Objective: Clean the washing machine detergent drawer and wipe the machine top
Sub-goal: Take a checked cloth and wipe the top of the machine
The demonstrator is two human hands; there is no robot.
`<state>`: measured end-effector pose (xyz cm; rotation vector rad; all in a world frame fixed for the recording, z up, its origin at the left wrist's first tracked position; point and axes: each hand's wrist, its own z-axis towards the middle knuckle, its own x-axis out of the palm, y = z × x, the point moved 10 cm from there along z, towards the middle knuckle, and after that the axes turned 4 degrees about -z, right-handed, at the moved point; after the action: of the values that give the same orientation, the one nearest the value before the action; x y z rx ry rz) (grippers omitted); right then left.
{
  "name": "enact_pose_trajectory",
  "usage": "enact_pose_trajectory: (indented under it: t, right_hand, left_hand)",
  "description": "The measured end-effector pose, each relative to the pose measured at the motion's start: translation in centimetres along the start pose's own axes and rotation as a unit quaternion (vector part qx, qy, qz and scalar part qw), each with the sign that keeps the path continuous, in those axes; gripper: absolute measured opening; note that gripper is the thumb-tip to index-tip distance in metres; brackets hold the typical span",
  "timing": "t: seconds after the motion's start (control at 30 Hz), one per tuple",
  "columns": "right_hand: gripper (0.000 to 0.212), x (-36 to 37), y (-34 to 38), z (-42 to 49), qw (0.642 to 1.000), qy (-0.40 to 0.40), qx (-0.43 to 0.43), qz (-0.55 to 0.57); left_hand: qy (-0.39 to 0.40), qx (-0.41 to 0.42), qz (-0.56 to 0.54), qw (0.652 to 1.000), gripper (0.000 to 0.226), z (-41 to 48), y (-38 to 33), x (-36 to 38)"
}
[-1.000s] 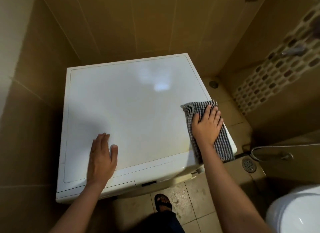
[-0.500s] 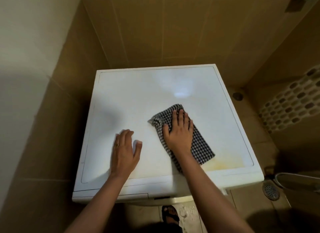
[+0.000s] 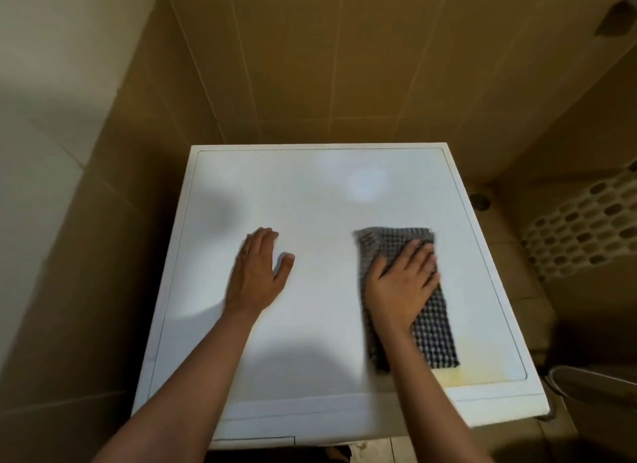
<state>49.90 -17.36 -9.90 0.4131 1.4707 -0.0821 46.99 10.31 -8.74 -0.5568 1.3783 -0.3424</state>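
The right hand (image 3: pixel 401 283) now presses the checked cloth (image 3: pixel 406 297) flat nearer the right side of the machine top (image 3: pixel 310 204) — half a second ago it was mid-panel, bunched and angled, close to the left hand (image 3: pixel 256 276).

1. Tan wall tiles (image 3: pixel 344 66) with pale grout lines fill the back wall.
2. On the left, a cream wall (image 3: pixel 51 83) meets the tan tiling in the corner.
3. A band of oval mosaic tiles (image 3: pixel 579 231) crosses the right wall.
4. A round floor drain (image 3: pixel 479 200) sits in the tiled floor (image 3: pixel 527 311) on the right, in dim shadow.
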Motion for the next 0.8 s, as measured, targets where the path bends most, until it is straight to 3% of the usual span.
enact_pose_trajectory:
  t: [0.13,0.27,0.4,0.6,0.8]
  right_hand:
    - [0.071,1.9,8.7,-3.6,0.983,0.05,-0.179,0.002]
    - [0.07,3.8,15.0,1.3,0.966,0.099,-0.237,0.001]
    - [0.068,4.5,16.0,9.1,0.969,0.114,-0.221,0.005]
    - [0.068,3.9,10.3,19.3,0.983,0.091,-0.16,-0.01]
    - [0.071,2.1,2.4,19.4,0.999,0.037,0.018,0.013]
  left_hand:
    - [0.001,0.002,0.0,1.0,0.057,0.3,-0.1,0.1]
    - [0.003,-0.001,0.002,1.0,0.055,0.5,0.1,0.2]
    - [-0.001,-0.006,0.003,1.0,0.058,0.4,0.5,0.2]
    - [-0.008,-0.009,-0.014,1.0,0.057,0.3,0.6,0.0]
    - [-0.007,-0.015,-0.013,1.0,0.058,0.2,0.6,0.1]
